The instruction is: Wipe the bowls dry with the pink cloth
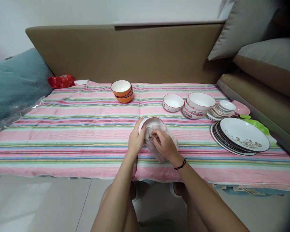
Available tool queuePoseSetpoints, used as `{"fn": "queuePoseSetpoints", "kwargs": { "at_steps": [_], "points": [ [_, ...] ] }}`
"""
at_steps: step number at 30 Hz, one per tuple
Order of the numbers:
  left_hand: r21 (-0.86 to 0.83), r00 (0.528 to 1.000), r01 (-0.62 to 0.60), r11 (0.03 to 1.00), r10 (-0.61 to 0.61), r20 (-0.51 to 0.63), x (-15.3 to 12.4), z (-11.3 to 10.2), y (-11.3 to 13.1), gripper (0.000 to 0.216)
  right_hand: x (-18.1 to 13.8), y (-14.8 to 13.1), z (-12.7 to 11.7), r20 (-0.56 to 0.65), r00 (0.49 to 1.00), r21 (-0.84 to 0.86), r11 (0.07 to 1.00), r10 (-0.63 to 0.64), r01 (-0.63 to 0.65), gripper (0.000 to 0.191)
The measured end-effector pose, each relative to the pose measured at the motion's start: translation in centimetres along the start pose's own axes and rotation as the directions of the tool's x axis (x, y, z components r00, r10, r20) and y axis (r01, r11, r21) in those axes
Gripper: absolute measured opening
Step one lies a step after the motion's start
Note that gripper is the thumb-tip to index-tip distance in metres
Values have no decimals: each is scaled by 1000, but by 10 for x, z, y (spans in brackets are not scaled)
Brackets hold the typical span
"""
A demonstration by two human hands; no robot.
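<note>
A white bowl with a red rim is tilted towards me above the striped cloth, near its front middle. My left hand is wrapped round the bowl's left side. My right hand, with a black band at the wrist, is closed on a pale pink rag that is pressed against the bowl's lower edge and hangs down below it.
On the pink striped cloth stand stacked orange bowls at the back, a single white bowl, stacked white bowls, small saucers and large plates at the right. A red bag lies far left.
</note>
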State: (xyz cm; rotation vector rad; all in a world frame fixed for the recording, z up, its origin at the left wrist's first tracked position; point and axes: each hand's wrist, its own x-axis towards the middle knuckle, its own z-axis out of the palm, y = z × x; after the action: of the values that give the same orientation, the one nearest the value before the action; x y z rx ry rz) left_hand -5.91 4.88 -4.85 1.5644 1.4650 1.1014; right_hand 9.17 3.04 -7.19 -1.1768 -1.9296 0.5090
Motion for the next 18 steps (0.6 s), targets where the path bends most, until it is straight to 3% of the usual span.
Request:
{"fn": "queuePoseSetpoints", "kwargs": {
  "at_steps": [3,6,13,18],
  "points": [
    [68,996,-64,996,60,59,-2,1,2,44,0,4,5,124,992,-19,999,-23,26,23],
    [108,993,-93,990,84,89,-3,4,2,44,-1,7,12,126,990,-15,997,-70,72,19],
    [109,998,-42,993,48,-50,0,6,-3,46,-11,6,20,173,978,-302,938,-121,169,29],
    [110,983,74,991,-54,-173,4,4,-10,46,-11,-2,19,264,956,-261,945,-129,200,20]
  ]
}}
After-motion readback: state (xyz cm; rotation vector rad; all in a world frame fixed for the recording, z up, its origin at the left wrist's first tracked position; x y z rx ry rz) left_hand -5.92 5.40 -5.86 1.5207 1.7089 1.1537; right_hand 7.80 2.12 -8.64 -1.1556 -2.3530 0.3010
